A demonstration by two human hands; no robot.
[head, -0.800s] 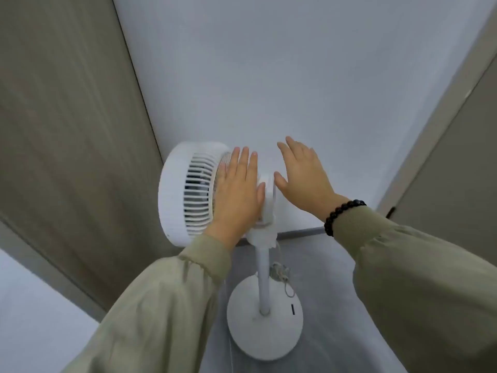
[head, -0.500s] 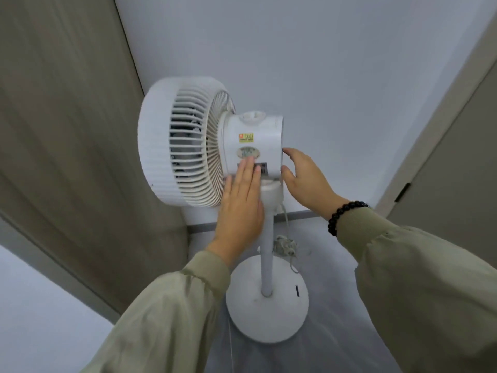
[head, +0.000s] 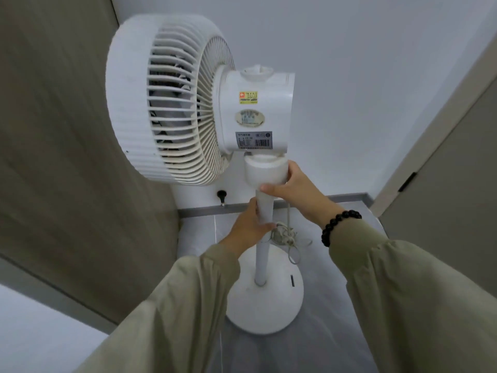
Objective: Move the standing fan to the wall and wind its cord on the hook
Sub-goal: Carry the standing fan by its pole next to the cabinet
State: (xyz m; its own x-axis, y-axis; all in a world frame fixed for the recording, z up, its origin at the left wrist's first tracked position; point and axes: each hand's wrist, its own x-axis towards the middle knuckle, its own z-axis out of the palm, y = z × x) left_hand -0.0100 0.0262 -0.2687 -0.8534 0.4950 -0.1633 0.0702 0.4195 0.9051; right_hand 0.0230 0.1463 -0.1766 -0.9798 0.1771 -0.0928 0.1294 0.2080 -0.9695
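Observation:
The white standing fan (head: 252, 114) stands upright close to the white wall, its grille facing left and its round base (head: 265, 305) on the grey floor. My left hand (head: 248, 227) grips the thin pole below the neck. My right hand (head: 295, 189) holds the thick collar under the motor housing, thumb across the pole. A bundled pale cord (head: 285, 235) hangs beside the pole, just right of my left hand. A small black hook (head: 222, 196) sticks out of the wall low down, left of the pole.
A brown wooden panel (head: 67, 157) runs along the left, close to the fan's grille. A grey door frame (head: 430, 117) and door stand at the right. A grey skirting strip (head: 336, 200) lines the wall's foot.
Both hands have slid down from the motor housing onto the collar and pole. The fan head now sits higher and larger in view, and the wall hook has come into sight.

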